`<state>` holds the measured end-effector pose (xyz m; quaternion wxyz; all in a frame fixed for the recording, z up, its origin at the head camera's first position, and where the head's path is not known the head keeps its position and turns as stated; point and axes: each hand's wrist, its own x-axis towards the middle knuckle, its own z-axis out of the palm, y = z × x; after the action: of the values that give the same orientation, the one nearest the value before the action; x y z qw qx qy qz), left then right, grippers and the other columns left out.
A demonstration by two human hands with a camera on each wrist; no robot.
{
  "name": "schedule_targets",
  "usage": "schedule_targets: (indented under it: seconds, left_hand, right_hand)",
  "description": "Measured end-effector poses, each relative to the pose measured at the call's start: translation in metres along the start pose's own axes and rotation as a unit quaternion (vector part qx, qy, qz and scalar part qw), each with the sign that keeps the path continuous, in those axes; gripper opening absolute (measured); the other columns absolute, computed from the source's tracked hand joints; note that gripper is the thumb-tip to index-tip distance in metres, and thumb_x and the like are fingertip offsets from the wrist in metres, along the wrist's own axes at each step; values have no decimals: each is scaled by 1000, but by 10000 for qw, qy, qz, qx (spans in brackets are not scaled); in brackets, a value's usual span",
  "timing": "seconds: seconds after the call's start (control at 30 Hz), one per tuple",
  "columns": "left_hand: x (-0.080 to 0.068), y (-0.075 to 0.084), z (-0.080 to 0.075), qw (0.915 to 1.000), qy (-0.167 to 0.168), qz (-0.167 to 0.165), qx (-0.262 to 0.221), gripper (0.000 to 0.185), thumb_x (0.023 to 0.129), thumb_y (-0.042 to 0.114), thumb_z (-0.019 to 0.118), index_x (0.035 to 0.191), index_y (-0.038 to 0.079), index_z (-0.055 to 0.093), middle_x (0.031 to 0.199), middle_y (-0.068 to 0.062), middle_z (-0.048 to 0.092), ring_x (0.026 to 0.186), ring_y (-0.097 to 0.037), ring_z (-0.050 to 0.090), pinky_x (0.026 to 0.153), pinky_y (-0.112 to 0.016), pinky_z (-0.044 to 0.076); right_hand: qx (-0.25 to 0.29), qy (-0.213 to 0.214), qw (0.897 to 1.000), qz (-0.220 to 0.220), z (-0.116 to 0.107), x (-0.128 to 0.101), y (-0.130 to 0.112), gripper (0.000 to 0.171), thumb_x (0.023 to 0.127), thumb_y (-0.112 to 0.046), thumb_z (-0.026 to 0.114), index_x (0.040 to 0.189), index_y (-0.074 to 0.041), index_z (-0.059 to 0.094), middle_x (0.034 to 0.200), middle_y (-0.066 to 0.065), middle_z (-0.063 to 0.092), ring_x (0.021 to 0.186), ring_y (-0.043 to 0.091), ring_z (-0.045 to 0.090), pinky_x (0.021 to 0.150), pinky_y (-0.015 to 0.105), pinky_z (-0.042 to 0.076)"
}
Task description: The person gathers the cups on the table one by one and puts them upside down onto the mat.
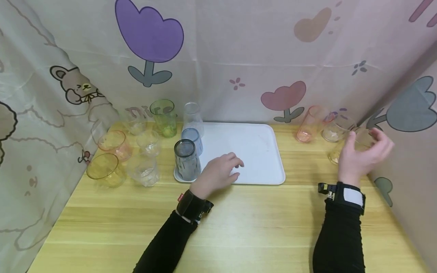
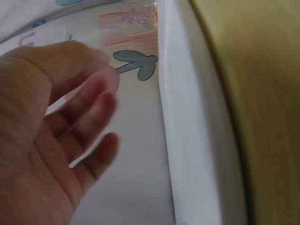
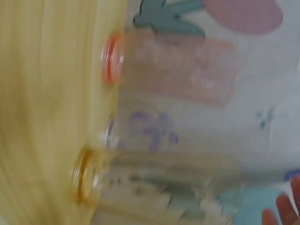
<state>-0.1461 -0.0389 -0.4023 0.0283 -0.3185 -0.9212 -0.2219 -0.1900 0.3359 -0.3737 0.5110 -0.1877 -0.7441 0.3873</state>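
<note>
My right hand [image 1: 363,159] is raised over a yellow-tinted glass [image 1: 335,154] at the right side of the table, thumb and fingers spread apart around its upper part. In the right wrist view this glass [image 3: 154,183] stands upright, its rim a little short of the fingertips [image 3: 286,208]. My left hand [image 1: 216,172] hovers over the front of a white tray [image 1: 252,151], fingers loosely bent with nothing in them. Beside it on the tray's left end stand a grey glass [image 1: 187,161] and a blue glass [image 1: 193,139], both upside down, with a clear glass [image 1: 193,115] behind.
Near the yellow-tinted glass stand a pink glass [image 1: 307,131] and a clear glass [image 1: 332,132]. Left of the tray are a green glass [image 1: 165,121], an amber glass [image 1: 107,172], an orange-pink glass [image 1: 119,146] and several clear glasses [image 1: 147,174]. A patterned curtain [image 1: 222,45] closes the back.
</note>
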Motion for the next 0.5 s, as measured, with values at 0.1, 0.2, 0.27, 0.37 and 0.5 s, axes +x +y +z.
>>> schedule_targets:
  seconds: [0.1, 0.2, 0.27, 0.37, 0.5]
  left_hand:
    - [0, 1, 5, 9982, -547, -241, -33, 23, 98, 21, 71, 122, 18, 73, 112, 4, 64, 89, -12, 61, 72, -26, 52]
    - [-1, 1, 10, 9959, -835, -348, -18, 23, 98, 21, 70, 121, 19, 73, 111, 4, 65, 92, -12, 61, 76, -28, 54]
    - [-2, 0, 13, 9945, -967, -414, 21, 24, 96, 19, 70, 120, 19, 74, 111, 4, 65, 93, -12, 61, 78, -29, 55]
    - [-3, -1, 17, 9923, -1128, -512, 83, 26, 94, 17, 71, 120, 19, 75, 111, 4, 65, 94, -10, 60, 81, -30, 56]
    - [-3, -1, 18, 9906, -1218, -621, -6, 25, 95, 13, 70, 118, 19, 76, 111, 5, 66, 93, -10, 60, 81, -30, 56]
  right_hand:
    - [-255, 225, 9992, 204, -10, 4, 7, 49, 94, -28, 74, 135, -14, 53, 136, -9, 47, 130, 1, 39, 112, 14, 25]
    - [-295, 183, 9981, 500, -16, 7, 13, 65, 92, -30, 76, 146, -13, 45, 150, -5, 40, 139, 3, 33, 116, 12, 18]
    - [-229, 1, 9963, 828, -17, 8, 16, 77, 91, -30, 78, 154, -15, 37, 158, -4, 32, 145, 3, 27, 118, 13, 13]
    - [-125, -354, 9881, 1494, -18, 10, 20, 93, 90, -30, 80, 163, -23, 24, 166, -9, 22, 149, 0, 17, 119, 13, 7]
    - [49, -743, 9746, 2114, -18, 12, 26, 105, 89, -29, 81, 167, -28, 10, 171, -10, 12, 150, -2, 9, 121, 16, 3]
